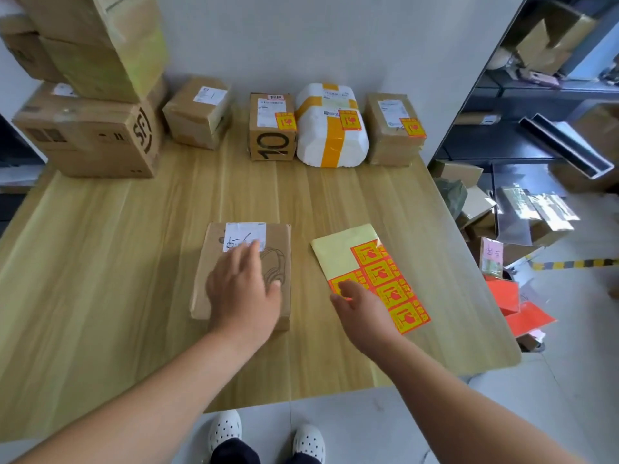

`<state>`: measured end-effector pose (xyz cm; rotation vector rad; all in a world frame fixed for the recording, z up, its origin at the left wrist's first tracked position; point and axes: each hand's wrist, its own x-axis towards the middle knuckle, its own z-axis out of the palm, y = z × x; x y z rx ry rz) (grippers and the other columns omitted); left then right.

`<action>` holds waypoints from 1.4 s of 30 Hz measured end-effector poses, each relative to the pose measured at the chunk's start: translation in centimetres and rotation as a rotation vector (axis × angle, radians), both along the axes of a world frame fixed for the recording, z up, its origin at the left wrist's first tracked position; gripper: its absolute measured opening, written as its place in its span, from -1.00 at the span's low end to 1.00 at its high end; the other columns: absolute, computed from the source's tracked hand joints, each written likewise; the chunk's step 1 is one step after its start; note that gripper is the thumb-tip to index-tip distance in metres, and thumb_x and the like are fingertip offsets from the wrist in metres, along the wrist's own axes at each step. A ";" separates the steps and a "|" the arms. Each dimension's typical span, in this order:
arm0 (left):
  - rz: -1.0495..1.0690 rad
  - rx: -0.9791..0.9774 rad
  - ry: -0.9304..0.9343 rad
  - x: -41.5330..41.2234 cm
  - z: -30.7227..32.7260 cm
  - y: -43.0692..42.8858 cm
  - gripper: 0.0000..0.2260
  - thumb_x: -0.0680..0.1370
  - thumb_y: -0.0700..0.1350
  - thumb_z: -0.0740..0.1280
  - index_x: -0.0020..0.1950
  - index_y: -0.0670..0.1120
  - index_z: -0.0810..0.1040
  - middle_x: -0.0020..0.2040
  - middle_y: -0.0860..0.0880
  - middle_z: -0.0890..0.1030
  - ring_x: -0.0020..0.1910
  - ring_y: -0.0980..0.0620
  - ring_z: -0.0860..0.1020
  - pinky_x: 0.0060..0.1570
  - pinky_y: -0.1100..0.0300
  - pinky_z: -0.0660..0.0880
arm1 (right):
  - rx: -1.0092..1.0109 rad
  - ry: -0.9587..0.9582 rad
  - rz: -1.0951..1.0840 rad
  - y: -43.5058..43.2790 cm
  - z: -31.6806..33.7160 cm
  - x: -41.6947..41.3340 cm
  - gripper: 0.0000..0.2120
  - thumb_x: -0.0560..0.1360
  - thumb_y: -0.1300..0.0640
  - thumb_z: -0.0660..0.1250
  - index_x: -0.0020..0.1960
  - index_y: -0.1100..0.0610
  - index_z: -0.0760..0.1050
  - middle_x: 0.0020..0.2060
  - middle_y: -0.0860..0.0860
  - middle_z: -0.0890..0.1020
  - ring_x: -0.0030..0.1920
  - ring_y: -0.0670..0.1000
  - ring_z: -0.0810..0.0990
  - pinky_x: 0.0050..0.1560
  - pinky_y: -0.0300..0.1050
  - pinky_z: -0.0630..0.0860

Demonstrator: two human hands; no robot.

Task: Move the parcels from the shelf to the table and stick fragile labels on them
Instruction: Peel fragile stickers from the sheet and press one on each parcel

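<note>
Cardboard parcel (241, 272) under left hand (244, 293)

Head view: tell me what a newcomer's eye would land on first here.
The sticker sheet of orange-and-yellow fragile labels lies on the wooden table at near right, with the right hand picking at its near-left label. Beside it, the left hand lies flat on a brown parcel with a headphone drawing. Along the far edge, three parcels already carry labels, the white foam box with yellow tape brightest among them.
</note>
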<state>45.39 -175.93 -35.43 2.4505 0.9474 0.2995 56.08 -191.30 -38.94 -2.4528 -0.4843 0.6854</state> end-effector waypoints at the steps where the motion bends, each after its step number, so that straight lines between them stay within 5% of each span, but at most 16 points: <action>1: -0.074 -0.009 -0.042 1.1 0.5 -1.2 -0.44 0.50 -0.11 0.34 0.48 -0.14 0.28 0.43 -0.11 0.35 0.43 -0.11 0.26 0.38 0.00 0.15 | -0.013 -0.018 -0.031 -0.8 0.1 1.0 -0.61 0.62 -0.03 0.20 0.39 0.08 0.41 0.28 0.04 0.56 0.27 0.11 0.51 0.19 -0.06 0.45; 8: -0.147 -0.464 0.150 8.0 -1.5 -6.2 -0.53 0.57 -0.03 0.27 0.46 -0.03 0.28 0.35 -0.05 0.43 0.27 -0.03 0.45 0.15 0.19 0.37 | -0.094 -0.047 -0.182 -5.3 -1.3 6.7 -0.62 0.58 0.00 0.24 0.36 0.09 0.44 0.23 0.08 0.58 0.17 0.15 0.56 0.13 -0.05 0.49; 13: -0.086 -0.427 0.368 10.7 -4.7 -6.9 -0.59 0.57 -0.01 0.27 0.40 -0.04 0.34 0.26 -0.07 0.46 0.16 -0.08 0.49 0.01 0.14 0.41 | -0.185 -0.065 -0.220 -6.8 -3.1 9.8 -0.64 0.58 0.00 0.26 0.33 0.11 0.44 0.21 0.07 0.47 0.08 0.16 0.57 0.07 0.03 0.53; 18: 0.116 -0.587 0.321 12.4 -8.0 -7.3 -0.71 0.50 -0.07 0.33 0.20 -0.07 0.46 0.10 -0.08 0.56 0.01 -0.10 0.56 -0.06 0.09 0.51 | -0.226 0.022 -0.267 -7.0 -5.1 11.8 -0.63 0.52 0.00 0.36 0.25 0.16 0.46 0.13 0.08 0.45 0.12 0.18 0.53 0.11 0.15 0.53; 23: 0.120 -0.553 0.250 13.2 -8.8 -8.2 -0.73 0.47 -0.08 0.36 0.16 -0.05 0.48 0.09 -0.07 0.55 -0.03 -0.09 0.57 -0.04 0.07 0.54 | -0.250 0.005 -0.265 -7.0 -5.8 12.1 -0.59 0.47 -0.02 0.41 0.24 0.15 0.46 0.15 0.09 0.44 0.19 0.16 0.48 0.16 0.09 0.50; 31: 0.057 -0.556 0.179 12.8 -9.3 -8.6 -0.66 0.50 -0.13 0.35 0.27 0.00 0.44 0.16 -0.05 0.48 0.03 -0.04 0.54 0.07 0.03 0.54 | 0.075 0.231 -0.493 -7.1 -6.5 11.8 -0.77 0.48 0.06 0.41 0.10 0.02 0.47 -0.21 -0.02 0.65 -0.21 0.03 0.67 -0.12 0.02 0.64; 34: 0.054 -0.582 0.215 12.7 -8.9 -8.1 -0.53 0.52 -0.11 0.36 0.40 -0.04 0.36 0.27 -0.07 0.45 0.12 -0.05 0.51 0.10 0.10 0.49 | 0.168 0.267 -0.512 -7.3 -5.7 11.9 -0.97 0.56 0.15 0.32 0.00 0.06 0.51 -0.21 0.01 0.64 -0.28 0.01 0.65 -0.22 -0.06 0.62; 36: 0.049 -0.588 0.219 12.7 -8.2 -7.6 -0.46 0.51 -0.09 0.38 0.46 -0.05 0.30 0.34 -0.10 0.42 0.22 -0.09 0.49 0.20 0.06 0.46 | 0.180 0.263 -0.458 -7.6 -4.7 11.8 -0.91 0.57 0.18 0.28 -0.08 0.07 0.53 -0.23 0.03 0.66 -0.32 0.00 0.65 -0.28 -0.10 0.60; 42: -0.037 -0.377 0.156 13.9 -3.0 -6.2 -0.44 0.53 -0.02 0.35 0.49 0.00 0.26 0.37 -0.08 0.38 0.32 -0.10 0.40 0.27 0.03 0.39 | 0.188 0.295 -0.286 -8.0 0.9 12.0 -0.88 0.61 0.18 0.25 -0.03 0.12 0.56 -0.18 0.05 0.71 -0.16 0.07 0.71 -0.07 0.04 0.65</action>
